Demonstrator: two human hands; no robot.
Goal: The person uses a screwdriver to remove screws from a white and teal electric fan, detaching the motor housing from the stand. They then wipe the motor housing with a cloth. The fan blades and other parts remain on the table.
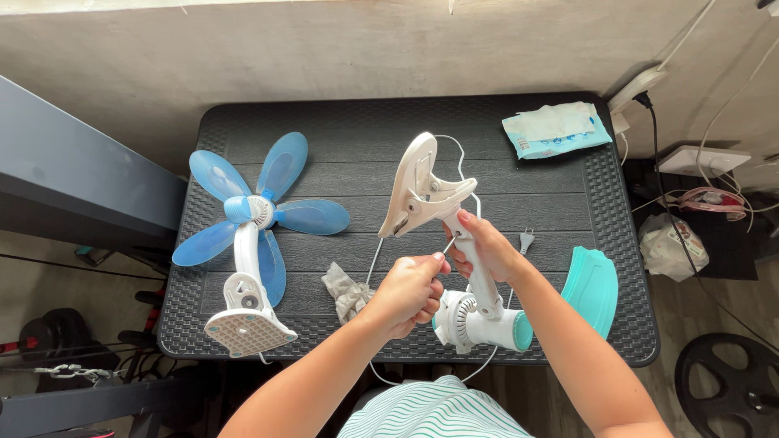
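At the centre of the frame the right hand (pixel 484 247) is closed around the white neck of a clip fan (pixel 454 243), holding it above the black table (pixel 406 130). The fan's clamp points toward the upper middle of the frame; its motor housing, white with a teal end, sits low, near the table's front edge. No blades are on this fan.

The left hand (pixel 406 294) is curled in a fist around a screwdriver (pixel 449 242), whose thin shaft runs up and right to the neck, just beside the right fingers. The tip seems to meet the neck near the clamp joint, though the exact spot is too small to make out.

The step in hand looks like working a screw on the fan's neck. The next move probably calls for keeping the tip seated and the shaft in line with the screw while the right hand holds the neck firm, since the fan hangs in the air and could twist.

On the left of the table lies a second fan (pixel 247 219) with blue blades. A crumpled rag (pixel 345 290) lies just left of the hands, a teal cover (pixel 594 288) at the right edge, a plug (pixel 526 240) near the right wrist, and a wipes pack (pixel 556 128) at upper right.
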